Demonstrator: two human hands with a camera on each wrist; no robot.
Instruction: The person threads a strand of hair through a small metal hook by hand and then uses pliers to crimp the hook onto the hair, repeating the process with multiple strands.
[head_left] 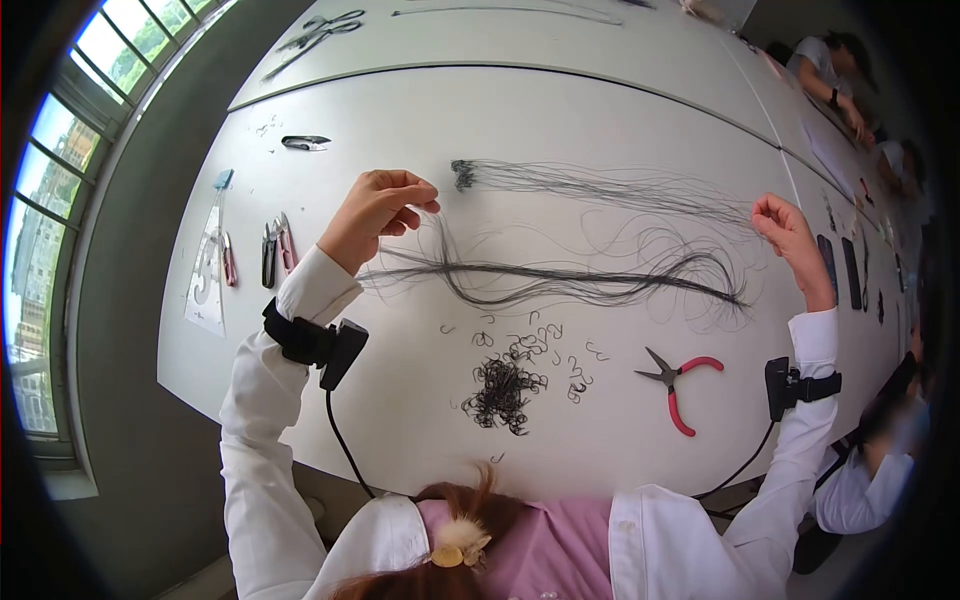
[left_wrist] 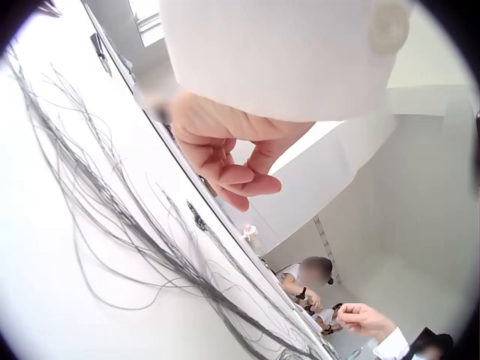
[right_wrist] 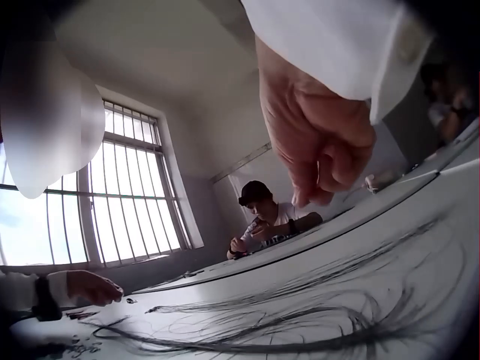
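Note:
Above the left end of a tangled bundle of long, thin black strands (head_left: pixel 560 270), my left hand (head_left: pixel 385 210) is raised with thumb and fingertips pinched together at a fine strand. Farther right, my right hand (head_left: pixel 785 235) pinches at the fine strand with its fingers curled in. A straighter bundle of strands (head_left: pixel 600 188) lies behind the tangled one, and its right ends reach close to that hand in the head view. In the left wrist view the left fingers (left_wrist: pixel 240 184) show bent toward the thumb. The fine strand between the hands hardly shows.
A pile of small black hooks (head_left: pixel 503 390) lies at the front. Red-handled pliers (head_left: pixel 673 385) rest to its right. At left are thread snips (head_left: pixel 305 143), more snips (head_left: pixel 268 255) and a clear set square (head_left: pixel 207 270). Scissors (head_left: pixel 318 35) lie beyond the table seam.

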